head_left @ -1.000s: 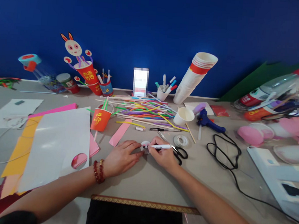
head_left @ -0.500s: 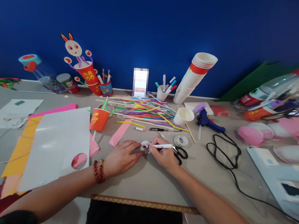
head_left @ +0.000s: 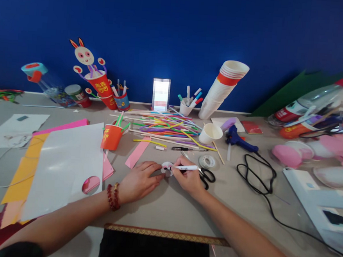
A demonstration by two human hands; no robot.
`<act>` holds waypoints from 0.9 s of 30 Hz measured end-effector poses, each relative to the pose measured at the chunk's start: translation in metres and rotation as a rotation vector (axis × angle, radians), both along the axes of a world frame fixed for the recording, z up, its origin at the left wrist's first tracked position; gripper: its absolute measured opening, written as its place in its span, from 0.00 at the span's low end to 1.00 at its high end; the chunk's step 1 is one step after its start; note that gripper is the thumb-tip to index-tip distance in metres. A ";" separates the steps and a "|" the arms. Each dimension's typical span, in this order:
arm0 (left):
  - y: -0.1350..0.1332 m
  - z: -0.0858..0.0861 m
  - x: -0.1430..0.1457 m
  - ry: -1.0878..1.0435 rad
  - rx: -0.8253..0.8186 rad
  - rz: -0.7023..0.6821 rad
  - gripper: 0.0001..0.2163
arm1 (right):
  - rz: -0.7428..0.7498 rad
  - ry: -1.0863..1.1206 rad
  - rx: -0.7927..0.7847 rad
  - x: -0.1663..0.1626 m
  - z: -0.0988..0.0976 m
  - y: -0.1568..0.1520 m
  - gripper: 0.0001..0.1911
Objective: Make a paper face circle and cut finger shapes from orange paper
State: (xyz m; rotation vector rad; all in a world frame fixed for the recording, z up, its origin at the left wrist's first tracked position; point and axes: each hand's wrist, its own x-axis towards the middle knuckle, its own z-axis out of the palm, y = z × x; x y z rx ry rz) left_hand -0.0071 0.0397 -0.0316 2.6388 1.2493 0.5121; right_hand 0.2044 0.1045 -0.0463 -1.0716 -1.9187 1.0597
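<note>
Closest in, the worktop (head_left: 165, 210) is bare up to its gold front edge, with free room between the two arms. The left hand (head_left: 138, 181) lies loose and open, its fingertips pressing down a small white paper circle (head_left: 165, 167). The right hand (head_left: 189, 179) is closed around a white pen (head_left: 186, 168), with the tip on the circle. The marks there are too small to tell. Black scissors (head_left: 208, 175) touch the right hand, and a tape roll (head_left: 207, 161) sits just behind them. A big white sheet (head_left: 66, 160) lies near the left wrist. Farther back, a tilted red cup (head_left: 111, 137) holds a few straws. By the wall, a white cup (head_left: 186, 108) holds markers.
</note>
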 end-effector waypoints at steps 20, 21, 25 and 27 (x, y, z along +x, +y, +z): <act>0.000 0.001 0.000 0.019 -0.011 0.002 0.15 | 0.011 -0.015 0.006 0.000 0.001 0.000 0.10; 0.000 0.001 0.000 0.020 -0.010 0.002 0.15 | 0.009 -0.012 0.004 0.000 0.001 0.000 0.10; 0.000 0.000 0.000 0.020 0.002 0.004 0.14 | -0.003 0.023 -0.010 0.000 0.001 0.000 0.10; 0.000 -0.001 0.000 0.020 0.002 0.002 0.14 | 0.004 0.021 -0.006 -0.001 0.000 0.001 0.10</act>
